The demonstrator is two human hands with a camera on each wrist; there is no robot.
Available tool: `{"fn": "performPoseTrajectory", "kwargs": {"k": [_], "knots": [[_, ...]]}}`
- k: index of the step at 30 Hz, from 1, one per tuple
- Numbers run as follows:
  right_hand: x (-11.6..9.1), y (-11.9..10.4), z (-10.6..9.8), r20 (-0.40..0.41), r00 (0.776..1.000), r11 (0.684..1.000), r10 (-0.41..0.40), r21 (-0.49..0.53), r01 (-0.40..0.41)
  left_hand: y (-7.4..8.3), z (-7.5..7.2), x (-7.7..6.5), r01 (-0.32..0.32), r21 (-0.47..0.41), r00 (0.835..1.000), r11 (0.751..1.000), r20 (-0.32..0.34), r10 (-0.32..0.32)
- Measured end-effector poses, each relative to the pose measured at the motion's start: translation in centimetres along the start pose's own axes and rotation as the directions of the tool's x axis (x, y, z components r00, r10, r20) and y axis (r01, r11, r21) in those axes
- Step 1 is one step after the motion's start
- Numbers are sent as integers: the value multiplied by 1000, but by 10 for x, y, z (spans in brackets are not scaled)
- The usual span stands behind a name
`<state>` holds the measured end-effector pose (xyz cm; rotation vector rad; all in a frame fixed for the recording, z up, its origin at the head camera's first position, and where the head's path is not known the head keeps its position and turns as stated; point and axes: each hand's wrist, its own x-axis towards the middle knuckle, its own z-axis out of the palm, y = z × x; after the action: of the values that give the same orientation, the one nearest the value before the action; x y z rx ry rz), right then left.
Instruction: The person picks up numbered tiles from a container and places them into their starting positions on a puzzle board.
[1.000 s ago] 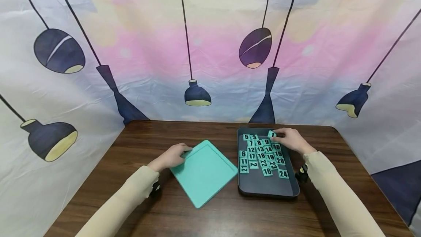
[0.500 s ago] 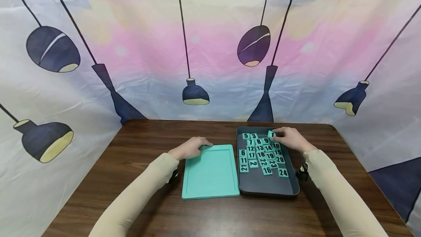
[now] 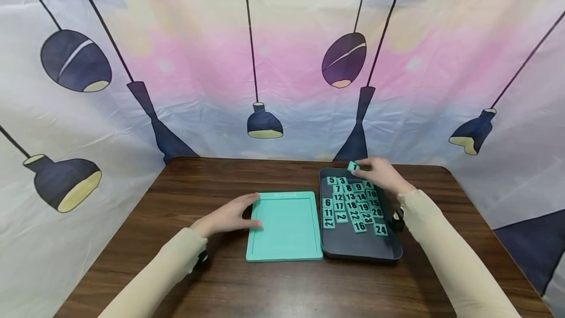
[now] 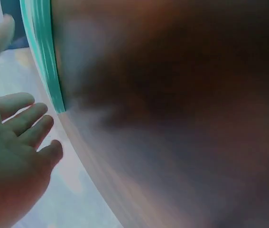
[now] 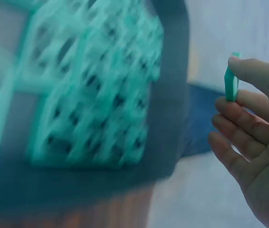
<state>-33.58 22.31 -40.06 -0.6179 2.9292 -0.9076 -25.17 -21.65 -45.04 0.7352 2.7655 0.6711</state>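
My right hand (image 3: 380, 172) pinches a small turquoise number tile (image 3: 353, 166) between thumb and fingers, held above the far edge of the dark grey tray (image 3: 353, 247). In the right wrist view the tile (image 5: 231, 78) shows edge-on between the thumb and index finger. Many more number tiles (image 3: 350, 205) lie in loose rows in the tray. Beside it lies a flat turquoise square board (image 3: 284, 229) with a raised rim. My left hand (image 3: 227, 216) is spread at the board's left edge, fingertips and thumb overlapping that edge. Its fingers (image 4: 27, 118) look relaxed in the left wrist view.
Board and tray stand side by side on a dark brown wooden table (image 3: 282, 288), their edges close together. Behind the table hangs a cloth backdrop (image 3: 212, 63) printed with lamps. A dark wrist device (image 3: 397, 220) sits below the right sleeve.
The board has turned until its sides square up with the tray, and my left hand has moved to its left edge. My right hand has lifted the number tile up and left from the tray.
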Motion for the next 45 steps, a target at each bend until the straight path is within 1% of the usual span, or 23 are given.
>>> {"fn": "performPoseTrajectory", "kwargs": {"k": [3, 6, 8, 11, 14, 16, 18, 22, 27, 30, 33, 39, 42, 45], "knots": [[15, -24, 4, 18, 999, 999, -38, 13, 38, 4, 5, -20, -3, 26, 998, 1000, 60, 2], [31, -53, 14, 35, 996, 997, -77, 30, 76, 8, 11, -31, -19, 87, 996, 996, 88, 11], [41, -73, 25, 47, 992, 993, -116, 36, 114, 10, 14, -34, -19, 141, 997, 990, 82, 7], [52, -100, 46, 73, 984, 985, -164, 59, 160, 10, 16, -36, -19, 195, 998, 981, 61, 7], [58, -122, 67, 100, 979, 982, -180, 68, 174, 10, 15, -36, -31, 212, 998, 977, 53, 20], [59, -132, 81, 121, 975, 982, -187, 63, 180, 10, 14, -35, -38, 208, 998, 977, 59, 27], [61, -137, 94, 143, 972, 982, -187, 49, 182, 10, 14, -34, -34, 201, 997, 979, 72, 20], [62, -146, 116, 172, 964, 979, -205, 37, 202, 11, 14, -34, -3, 194, 995, 981, 94, -15], [61, -156, 138, 214, 952, 975, -220, 15, 222, 11, 15, -32, 19, 196, 994, 980, 101, -39], [61, -160, 150, 251, 941, 971, -228, -13, 239, 11, 16, -31, 29, 175, 993, 984, 105, -48], [59, -162, 159, 267, 936, 966, -232, -48, 253, 12, 16, -30, 30, 150, 993, 988, 105, -46], [55, -165, 169, 268, 936, 960, -226, -103, 261, 12, 16, -31, 45, 126, 992, 991, 114, -60], [53, -167, 172, 262, 941, 961, -216, -113, 252, 12, 16, -32, 57, 112, 990, 992, 121, -70], [52, -169, 174, 241, 948, 963, -205, -122, 240, 13, 15, -32, 58, 80, 990, 995, 127, -68]]}}
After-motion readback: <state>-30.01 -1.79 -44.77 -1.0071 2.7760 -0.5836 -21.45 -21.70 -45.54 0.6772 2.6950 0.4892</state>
